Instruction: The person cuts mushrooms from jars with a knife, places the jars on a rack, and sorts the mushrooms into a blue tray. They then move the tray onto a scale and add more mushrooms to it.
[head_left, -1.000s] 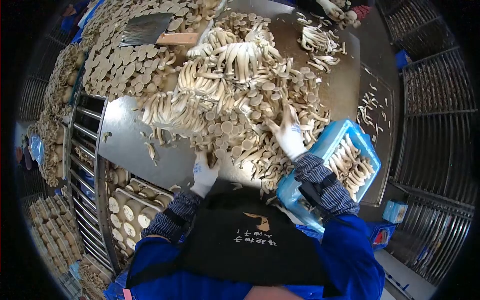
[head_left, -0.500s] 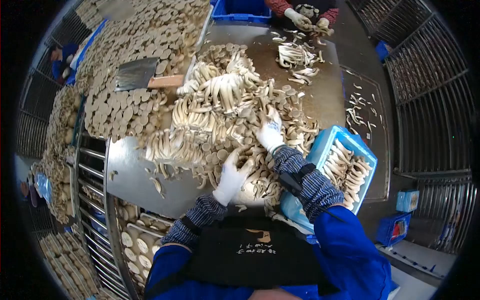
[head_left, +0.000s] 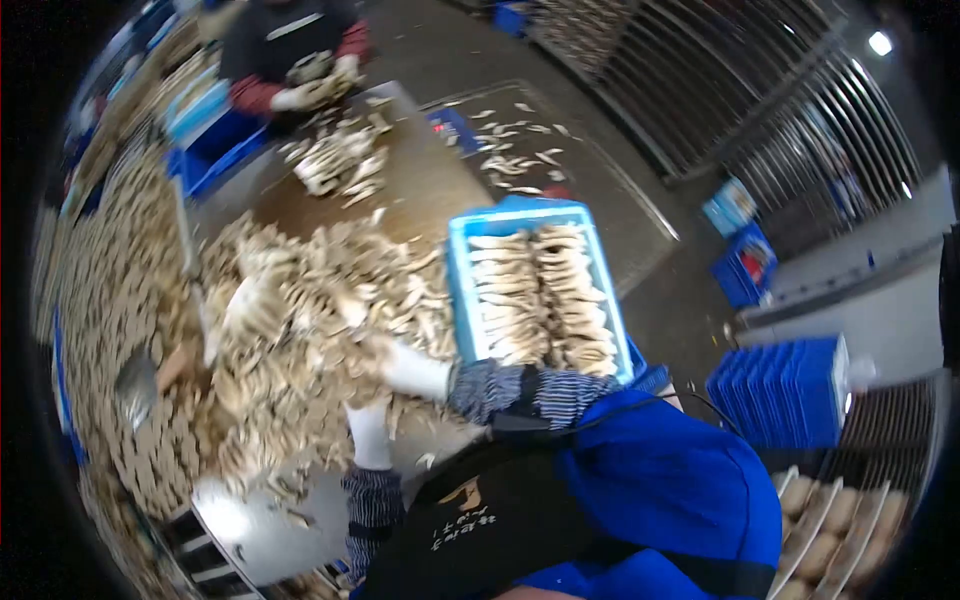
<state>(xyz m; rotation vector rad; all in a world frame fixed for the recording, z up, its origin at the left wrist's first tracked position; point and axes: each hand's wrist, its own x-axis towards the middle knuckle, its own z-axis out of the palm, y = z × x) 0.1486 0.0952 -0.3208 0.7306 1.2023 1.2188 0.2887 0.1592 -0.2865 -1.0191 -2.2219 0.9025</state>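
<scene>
My left hand [head_left: 370,437], in a white glove, reaches into the near edge of a heap of mushrooms [head_left: 320,320] with long pale stems and brown caps. Above and to its right, my right hand [head_left: 412,370], gloved the same way, lies against the heap's right side. Motion blur and the mushrooms obscure the fingers of both hands, so I cannot tell what they hold. Just beyond my right forearm stands a light-blue lined crate [head_left: 606,300], with mushrooms packed in two neat rows. A cleaver [head_left: 136,390] with a wooden handle rests on the mushroom caps at left.
Across the metal table [head_left: 435,165], a person's gloved hands [head_left: 322,92] hold mushrooms above a smaller pile [head_left: 340,155]. A dark-blue crate [head_left: 215,160] stands at the far left corner. Stacked blue crates [head_left: 775,392] and metal racks [head_left: 715,85] are on the right.
The view has swung right, bringing the lined crate to the centre and the stacked crates into sight. My hands stay at the heap, now blurred and closer together.
</scene>
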